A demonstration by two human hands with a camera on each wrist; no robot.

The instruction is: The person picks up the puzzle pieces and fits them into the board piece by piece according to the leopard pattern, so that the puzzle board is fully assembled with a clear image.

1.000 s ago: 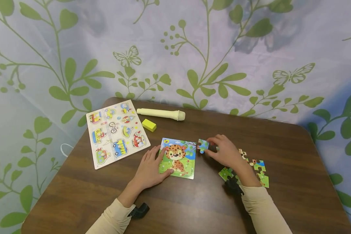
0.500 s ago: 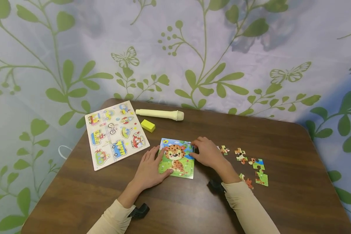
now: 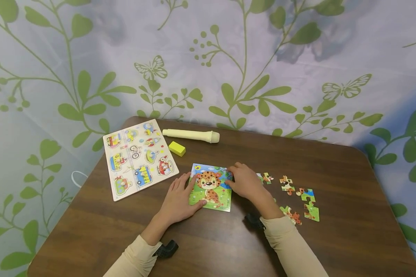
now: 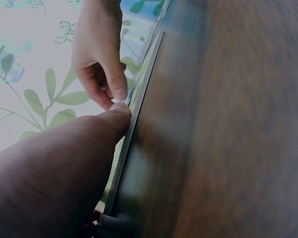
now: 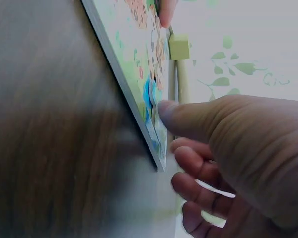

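Note:
A square jigsaw board [image 3: 198,198] with a spotted leopard cub on grass lies on the table. My left hand [image 3: 176,200] rests along its left side, fingers extended and thumb laid over the lower edge. At the upper right corner, my right hand [image 3: 246,182] pinches a blue jigsaw piece [image 5: 153,94] against the board. In the right wrist view, the thumb presses on that piece, which sits slightly raised; the other fingers curl loosely beyond the edge. The head view hides most of this piece behind the right hand.
Several loose jigsaw pieces [image 3: 287,184] lie to the right, some partly behind the right forearm. A wooden vehicle puzzle [image 3: 162,177] is at the left, with a yellow block [image 3: 177,148] and cream toy microphone [image 3: 194,134] near it. A leaf-patterned cloth [image 3: 194,46] hangs behind the table [image 3: 353,215].
My right hand has moved left, bringing the blue jigsaw piece from beside the board onto its upper right corner. In the last half second it has barely shifted. The left hand stays put.

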